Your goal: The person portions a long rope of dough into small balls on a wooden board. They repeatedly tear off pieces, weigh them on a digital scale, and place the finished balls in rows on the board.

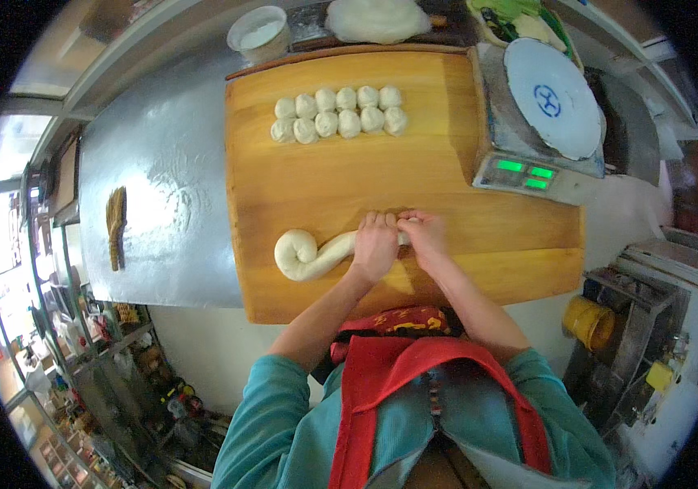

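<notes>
A thick rope of white dough (330,253), its left end coiled, lies on the wooden board (349,177) close to my body. My left hand (376,244) is closed around the rope near its right end. Right beside it, my right hand (423,235) grips the rope's tip, fingers touching those of the left. Farther back on the board, several dough pieces (326,124) sit in two rows, side by side.
A digital scale (523,174) with a white enamel plate (551,98) stands at the board's back right. A tub of white powder (258,38) and a large dough mass (378,19) are behind the board. A straw brush (116,227) lies on the metal tabletop (165,122) at left.
</notes>
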{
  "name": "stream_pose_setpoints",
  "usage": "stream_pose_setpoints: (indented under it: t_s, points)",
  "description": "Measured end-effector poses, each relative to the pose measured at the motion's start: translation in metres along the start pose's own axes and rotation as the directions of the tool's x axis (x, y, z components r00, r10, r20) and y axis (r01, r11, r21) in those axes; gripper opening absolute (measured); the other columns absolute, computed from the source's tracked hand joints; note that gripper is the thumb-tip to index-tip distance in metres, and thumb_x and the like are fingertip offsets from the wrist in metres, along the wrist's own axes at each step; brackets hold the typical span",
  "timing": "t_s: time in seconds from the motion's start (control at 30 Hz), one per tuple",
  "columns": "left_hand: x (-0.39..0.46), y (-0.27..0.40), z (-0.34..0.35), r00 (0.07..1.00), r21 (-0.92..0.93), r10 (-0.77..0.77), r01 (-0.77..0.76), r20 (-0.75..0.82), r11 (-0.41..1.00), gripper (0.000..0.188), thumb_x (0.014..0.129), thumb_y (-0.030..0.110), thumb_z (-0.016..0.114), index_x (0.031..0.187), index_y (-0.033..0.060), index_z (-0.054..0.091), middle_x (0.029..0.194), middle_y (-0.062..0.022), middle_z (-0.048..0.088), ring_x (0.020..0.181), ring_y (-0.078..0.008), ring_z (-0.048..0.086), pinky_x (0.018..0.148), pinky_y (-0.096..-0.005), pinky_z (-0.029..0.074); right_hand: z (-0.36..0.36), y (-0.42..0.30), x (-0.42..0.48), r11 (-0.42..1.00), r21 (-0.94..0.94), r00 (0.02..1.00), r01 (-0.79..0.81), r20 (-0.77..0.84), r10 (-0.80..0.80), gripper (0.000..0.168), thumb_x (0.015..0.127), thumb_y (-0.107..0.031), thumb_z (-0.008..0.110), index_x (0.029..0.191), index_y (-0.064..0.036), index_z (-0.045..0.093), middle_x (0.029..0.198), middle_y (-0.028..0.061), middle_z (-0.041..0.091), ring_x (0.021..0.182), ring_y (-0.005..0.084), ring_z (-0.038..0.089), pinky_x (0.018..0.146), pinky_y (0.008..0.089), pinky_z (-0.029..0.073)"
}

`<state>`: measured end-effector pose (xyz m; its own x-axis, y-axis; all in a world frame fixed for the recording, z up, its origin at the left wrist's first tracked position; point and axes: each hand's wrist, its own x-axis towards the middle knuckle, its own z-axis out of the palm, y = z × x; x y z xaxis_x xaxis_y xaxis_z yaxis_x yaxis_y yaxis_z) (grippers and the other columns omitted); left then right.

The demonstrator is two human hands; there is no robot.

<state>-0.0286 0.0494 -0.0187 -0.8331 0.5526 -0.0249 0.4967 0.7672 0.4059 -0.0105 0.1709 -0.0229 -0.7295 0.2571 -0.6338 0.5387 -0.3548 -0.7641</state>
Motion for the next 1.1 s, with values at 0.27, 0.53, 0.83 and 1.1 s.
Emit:
stream_pose_setpoints:
  t_s: [0.27,0.53,0.83,1.1]
  points:
    - [-0.005,-0.005,0.025,0.991,-0.103,0.13,-0.133,-0.038,0.986,0.019,0.072,0.019,0.059,0.084,0.0053,0.056,0.083,-0.0116,0.055,0.077,-0.0298,0.056,0.065,-0.0398,0.048,0.003,-0.038,-0.046,0.907,0.306,0.954,-0.29,0.018,0.299,0.011,0.07,-0.002,0.062,0.07,-0.007,0.052,0.062,0.0024,0.051,0.051,0.0125,0.048,0.043,0.0293,0.037]
    - [0.011,0.015,-0.042,0.976,-0.073,0.088,-0.075,0.197,0.995,0.056,0.078,0.03,0.062,0.126,0.0099,0.044,0.127,-0.0151,0.045,0.119,-0.0332,0.042,0.09,-0.0548,0.038,-0.168,-0.299,0.083,0.546,-0.606,0.801,0.579,0.297,-0.52,0.025,0.085,-0.02,0.063,0.098,0.002,0.06,0.084,0.0072,0.062,0.071,0.0134,0.058,0.06,0.0277,0.047]
    - [-0.055,-0.086,-0.09,0.942,0.27,0.044,-0.14,0.334,0.953,0.038,0.082,0.025,0.058,0.119,0.0189,0.052,0.131,-0.0068,0.044,0.126,-0.0303,0.036,0.09,-0.0525,0.036,-0.009,-0.128,0.007,0.0,-0.644,0.602,0.765,0.716,-0.353,0.05,0.077,-0.023,0.066,0.123,-0.01,0.052,0.125,0.0155,0.051,0.118,0.0316,0.046,0.099,0.0455,0.037]
    - [-0.149,-0.144,-0.116,0.866,-0.145,-0.343,0.416,0.363,0.898,0.034,0.081,0.02,0.065,0.11,0.0051,0.053,0.094,-0.0124,0.059,0.079,-0.0323,0.059,0.064,-0.0456,0.052,0.008,0.004,-0.026,-0.245,-0.497,0.416,0.833,0.853,-0.314,0.036,0.081,-0.016,0.055,0.116,-0.02,0.058,0.102,0.0139,0.053,0.1,0.0292,0.05,0.08,0.0462,0.042]
